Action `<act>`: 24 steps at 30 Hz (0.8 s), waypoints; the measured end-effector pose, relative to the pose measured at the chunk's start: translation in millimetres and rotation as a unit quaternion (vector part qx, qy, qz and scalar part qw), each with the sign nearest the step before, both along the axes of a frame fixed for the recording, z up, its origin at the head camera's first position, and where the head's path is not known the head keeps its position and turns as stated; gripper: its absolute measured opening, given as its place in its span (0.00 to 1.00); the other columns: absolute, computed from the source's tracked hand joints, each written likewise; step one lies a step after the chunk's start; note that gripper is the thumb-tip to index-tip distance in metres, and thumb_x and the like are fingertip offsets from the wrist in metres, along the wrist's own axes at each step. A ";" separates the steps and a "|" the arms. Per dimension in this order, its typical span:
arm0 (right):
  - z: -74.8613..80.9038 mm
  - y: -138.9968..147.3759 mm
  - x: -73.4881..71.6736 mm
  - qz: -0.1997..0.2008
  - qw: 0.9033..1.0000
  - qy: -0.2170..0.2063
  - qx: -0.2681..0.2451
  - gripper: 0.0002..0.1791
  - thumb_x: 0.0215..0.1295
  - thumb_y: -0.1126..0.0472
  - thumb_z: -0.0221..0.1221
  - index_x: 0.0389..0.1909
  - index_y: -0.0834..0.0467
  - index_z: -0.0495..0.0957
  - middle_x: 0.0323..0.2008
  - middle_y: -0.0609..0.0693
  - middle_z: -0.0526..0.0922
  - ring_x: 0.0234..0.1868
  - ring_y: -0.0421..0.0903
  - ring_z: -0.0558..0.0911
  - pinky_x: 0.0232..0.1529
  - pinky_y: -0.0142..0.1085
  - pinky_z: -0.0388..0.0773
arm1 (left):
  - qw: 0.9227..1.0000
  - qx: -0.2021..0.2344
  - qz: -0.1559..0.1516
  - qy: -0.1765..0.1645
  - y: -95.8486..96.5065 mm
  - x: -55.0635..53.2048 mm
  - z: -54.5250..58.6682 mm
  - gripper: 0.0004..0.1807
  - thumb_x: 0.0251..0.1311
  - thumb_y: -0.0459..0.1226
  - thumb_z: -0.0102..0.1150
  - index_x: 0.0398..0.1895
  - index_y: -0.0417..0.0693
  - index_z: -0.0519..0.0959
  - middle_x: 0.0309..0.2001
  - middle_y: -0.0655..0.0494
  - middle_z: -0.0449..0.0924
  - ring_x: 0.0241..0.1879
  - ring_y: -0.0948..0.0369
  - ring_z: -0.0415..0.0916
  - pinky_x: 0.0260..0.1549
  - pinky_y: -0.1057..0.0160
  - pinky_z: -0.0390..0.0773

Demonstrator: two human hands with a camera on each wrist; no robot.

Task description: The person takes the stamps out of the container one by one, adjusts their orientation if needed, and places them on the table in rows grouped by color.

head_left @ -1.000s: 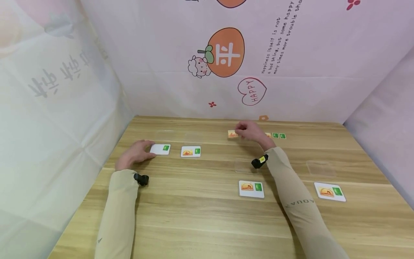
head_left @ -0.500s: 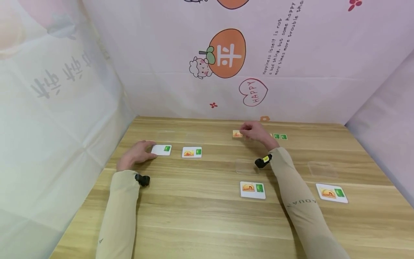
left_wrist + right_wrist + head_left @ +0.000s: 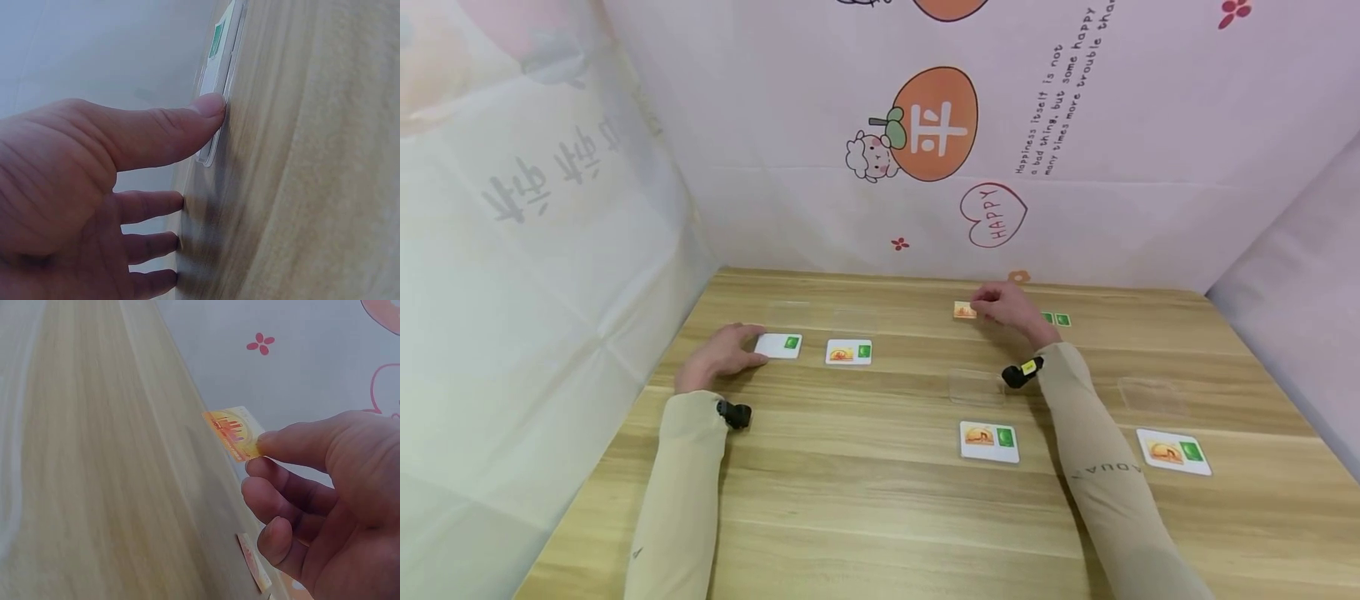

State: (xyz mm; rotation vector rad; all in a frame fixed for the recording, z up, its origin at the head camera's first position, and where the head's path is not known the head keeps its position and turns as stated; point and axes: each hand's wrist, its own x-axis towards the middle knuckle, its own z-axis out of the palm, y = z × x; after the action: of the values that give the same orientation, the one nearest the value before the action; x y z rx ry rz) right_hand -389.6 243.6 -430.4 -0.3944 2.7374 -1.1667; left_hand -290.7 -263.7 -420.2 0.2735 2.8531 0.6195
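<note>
My left hand (image 3: 722,350) holds a white card (image 3: 775,346) by its left end, with a green stamp at the card's right corner. In the left wrist view the thumb (image 3: 209,107) presses the near edge of the card, which sits in a clear plastic case (image 3: 207,161). The other visible fingers extend down to the table, while the index finger is hidden. At the back of the table, my right hand (image 3: 1007,304) pinches a small orange stamp (image 3: 234,432) between thumb and finger, its skyline picture showing in the right wrist view. That stamp is raised above the wood.
Another orange stamp (image 3: 253,562) lies below the right hand, and green stamps (image 3: 1062,319) lie right of it. Stamped white cards sit at centre left (image 3: 848,352), front middle (image 3: 988,442) and front right. Clear plastic covers (image 3: 976,388) lie behind the cards. A printed cloth stands behind.
My right hand has moved to the right with the orange stamp, now covering part of the stamp row. My left hand stays at the white card. The head view has shifted slightly.
</note>
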 end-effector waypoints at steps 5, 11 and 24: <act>-1.2 2.2 -0.7 -0.005 1.000 -0.007 0.008 0.11 0.71 0.56 0.57 0.46 0.59 0.80 0.33 0.59 0.81 0.28 0.49 0.76 0.26 0.33 0.73 | 1.000 -0.001 0.002 0.001 1.2 0.7 0.5 0.34 0.64 0.44 0.60 0.71 0.41 0.65 0.70 0.31 0.61 0.69 0.35 0.56 0.67 0.36 0.56; -3.1 6.2 -3.0 -0.011 1.000 -0.001 0.013 0.11 0.70 0.58 0.58 0.46 0.61 0.81 0.32 0.58 0.81 0.29 0.48 0.77 0.27 0.33 0.73 | 1.000 -0.005 0.002 -0.001 1.6 0.4 -0.1 0.34 0.64 0.44 0.60 0.71 0.41 0.65 0.70 0.31 0.61 0.70 0.36 0.56 0.68 0.36 0.56; -7.7 10.2 -8.8 -0.024 0.999 -0.015 0.021 0.11 0.71 0.58 0.57 0.46 0.61 0.81 0.34 0.57 0.81 0.29 0.47 0.78 0.28 0.34 0.75 | 1.000 -0.009 -0.002 0.004 0.3 -1.1 -0.3 0.34 0.64 0.43 0.60 0.71 0.40 0.65 0.69 0.30 0.61 0.69 0.36 0.58 0.67 0.37 0.58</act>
State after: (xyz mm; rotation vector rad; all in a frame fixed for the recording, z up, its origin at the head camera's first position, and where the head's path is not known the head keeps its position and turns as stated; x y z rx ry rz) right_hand -398.4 253.7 -438.1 -0.3053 2.7557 -1.1136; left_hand -291.9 -263.4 -420.5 0.2809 2.8643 0.5916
